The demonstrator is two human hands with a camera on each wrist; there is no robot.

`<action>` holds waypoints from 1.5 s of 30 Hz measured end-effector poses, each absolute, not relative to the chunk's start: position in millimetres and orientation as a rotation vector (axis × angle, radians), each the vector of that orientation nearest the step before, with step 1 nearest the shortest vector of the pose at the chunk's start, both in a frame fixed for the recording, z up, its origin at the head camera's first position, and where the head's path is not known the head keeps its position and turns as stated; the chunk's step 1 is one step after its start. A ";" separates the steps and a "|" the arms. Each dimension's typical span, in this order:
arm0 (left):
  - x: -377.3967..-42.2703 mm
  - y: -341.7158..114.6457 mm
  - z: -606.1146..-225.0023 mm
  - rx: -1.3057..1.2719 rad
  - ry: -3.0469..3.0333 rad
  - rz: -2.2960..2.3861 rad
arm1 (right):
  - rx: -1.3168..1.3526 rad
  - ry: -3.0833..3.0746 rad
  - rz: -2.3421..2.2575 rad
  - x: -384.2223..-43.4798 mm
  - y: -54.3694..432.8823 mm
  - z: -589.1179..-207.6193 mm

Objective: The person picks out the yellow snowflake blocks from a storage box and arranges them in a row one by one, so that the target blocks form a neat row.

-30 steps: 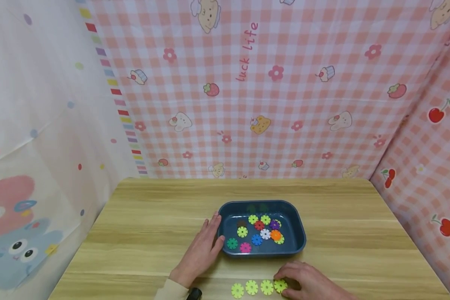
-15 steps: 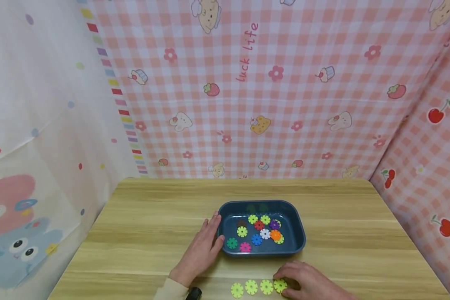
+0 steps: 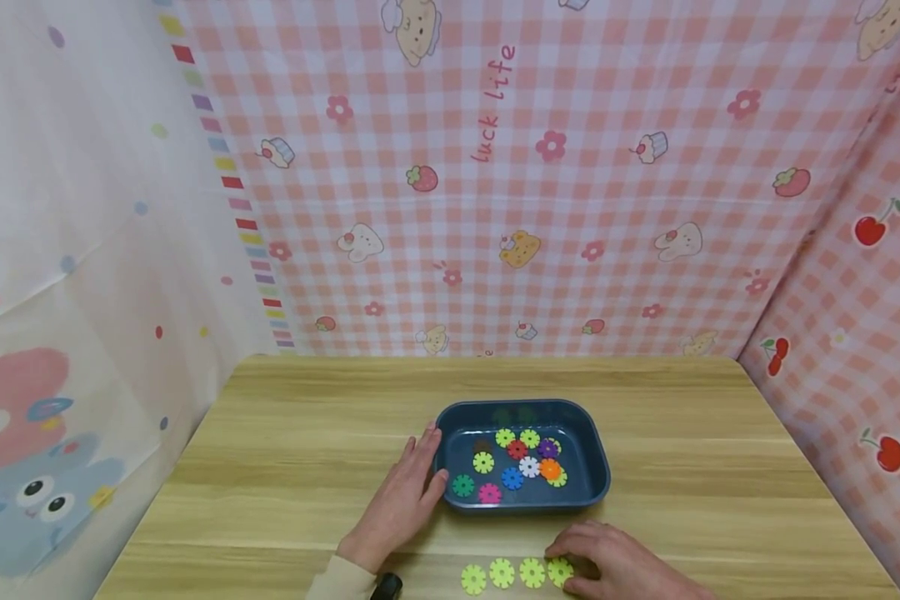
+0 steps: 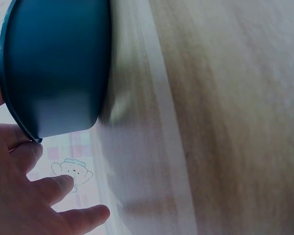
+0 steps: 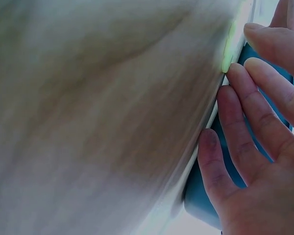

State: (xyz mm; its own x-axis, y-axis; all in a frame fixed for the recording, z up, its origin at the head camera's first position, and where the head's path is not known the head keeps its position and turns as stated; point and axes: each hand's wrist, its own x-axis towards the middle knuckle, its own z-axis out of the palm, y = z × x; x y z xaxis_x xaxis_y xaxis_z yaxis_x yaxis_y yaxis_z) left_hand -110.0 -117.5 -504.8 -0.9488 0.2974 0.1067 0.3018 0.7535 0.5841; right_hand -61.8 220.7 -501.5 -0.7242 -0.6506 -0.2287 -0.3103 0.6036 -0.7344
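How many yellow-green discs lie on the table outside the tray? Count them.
4, in one row: leftmost disc, second disc, third disc, and rightmost disc at the right hand. That hand may hide more.

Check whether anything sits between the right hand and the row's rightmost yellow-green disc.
Nothing visible. The right hand has thumb and fingertips at the edge of the rightmost yellow-green notched disc; the next disc lies left, not between.
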 end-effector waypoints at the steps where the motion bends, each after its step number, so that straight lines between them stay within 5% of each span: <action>1: -109.8 -117.7 -505.0 -0.500 -2.935 -0.979 | -0.762 2.349 -0.950 -61.7 220.5 -501.2; 20: -107.7 -119.8 -507.5 -0.506 -2.925 -0.973 | -0.761 2.431 -1.000 -67.0 216.0 -467.4; 35: -110.9 -117.8 -504.0 -0.525 -2.936 -0.961 | -1.279 2.734 -1.170 -95.6 187.3 -455.2; 45: -111.5 -118.9 -503.6 -0.521 -2.954 -0.939 | -1.017 2.709 -1.101 -117.5 167.4 -457.9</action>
State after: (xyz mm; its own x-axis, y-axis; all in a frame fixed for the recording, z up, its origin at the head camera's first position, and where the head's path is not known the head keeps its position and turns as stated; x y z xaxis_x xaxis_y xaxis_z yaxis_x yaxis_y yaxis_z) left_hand -111.5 -118.9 -503.6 -0.9451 0.3116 0.0980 0.3110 0.7666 0.5618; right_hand -117.5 167.4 -457.9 -0.7832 -0.5908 0.1939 -0.5585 0.5313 -0.6370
